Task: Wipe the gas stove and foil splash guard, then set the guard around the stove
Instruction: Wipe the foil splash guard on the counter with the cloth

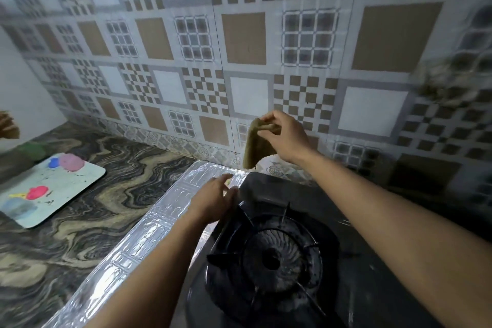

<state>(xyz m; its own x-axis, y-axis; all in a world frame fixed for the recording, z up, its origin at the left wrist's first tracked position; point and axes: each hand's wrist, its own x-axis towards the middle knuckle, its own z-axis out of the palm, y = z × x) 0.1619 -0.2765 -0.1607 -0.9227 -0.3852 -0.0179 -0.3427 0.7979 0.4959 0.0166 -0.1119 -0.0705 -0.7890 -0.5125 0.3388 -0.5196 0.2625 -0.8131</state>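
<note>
The black gas stove (346, 261) fills the lower right, its round burner (277, 258) under a black pan support. A silver foil splash guard (149, 224) lies flat along the stove's left side on the counter. My right hand (286, 136) is raised above the stove's far edge, shut on an olive-brown cloth (257, 148) that hangs down from my fingers. My left hand (215, 200) hovers with spread fingers over the guard's far end, at the stove's left rear corner; whether it touches the foil I cannot tell.
A marbled dark counter (93, 221) stretches left. On it lies a white tray (66, 194) with coloured blobs. A patterned tiled wall (239, 61) rises right behind the stove. More foil stands blurred at the right edge (476, 66).
</note>
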